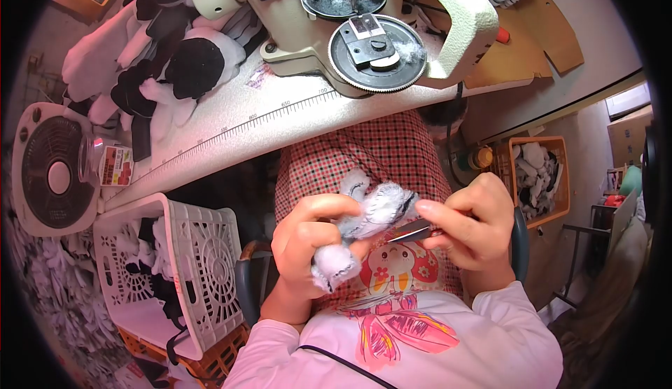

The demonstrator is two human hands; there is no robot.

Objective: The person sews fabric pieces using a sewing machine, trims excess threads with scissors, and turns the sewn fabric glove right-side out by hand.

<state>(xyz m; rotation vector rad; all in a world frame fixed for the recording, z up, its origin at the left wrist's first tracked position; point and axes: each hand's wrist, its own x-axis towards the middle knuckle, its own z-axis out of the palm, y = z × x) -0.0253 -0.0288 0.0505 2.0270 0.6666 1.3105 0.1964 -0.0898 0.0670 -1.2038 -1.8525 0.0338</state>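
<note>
Over my lap, my left hand is closed around a small white plush piece with dark stitch lines along its seams. One rounded end of the piece sticks out below my fingers. My right hand is at the right end of the plush, its thumb and forefinger pinched close to the dark-edged tip. A thin metal tool with a pointed blade is held in the same hand, pointing left; its handle is hidden by the fingers, so its exact kind is unclear.
A sewing machine with a toothed disc stands on the table, which has a ruler strip along its front. Black and white plush pieces are piled at left. Nearby are a fan, a white crate and an orange crate.
</note>
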